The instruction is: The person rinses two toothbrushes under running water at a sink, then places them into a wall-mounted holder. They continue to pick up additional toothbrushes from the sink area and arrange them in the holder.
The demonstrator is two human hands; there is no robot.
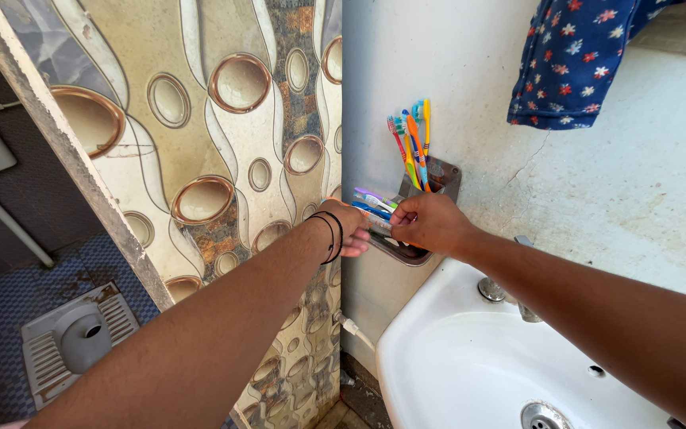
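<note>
Both hands meet at a dull metal wall-mounted holder [441, 176] fixed to the rough white plaster wall [637, 175]. The right hand [432, 222] has its fingers curled together, pinching the near end of the flat-lying bunch of slim plastic items, purple, blue and white, probably toothbrushes or tubes [373, 202]; the left hand [348, 226], with thin black bands at the wrist [332, 236], closes around the far end of that same bunch, though whether it truly clamps it or only steadies it, I cannot tell. Just above the right-hand pinch, a cluster of upright toothbrushes in orange, blue, green and red [413, 143] stands in the holder's slot. Directly below the grip sits the white ceramic washbasin [470, 365] with its metal tap [492, 289]. In my judgement the main risk is the loose bunch slipping between the two holds and dropping into the basin or down past its left edge to the floor, since the items overlap and neither hand wraps them fully; a knuckle could also knock the upright brushes sideways. The holder's lower tray is hidden behind the right hand, the left fingertips are masked by the bunch, and a blue flowered cloth [573, 56] above is cut off by the frame.
</note>
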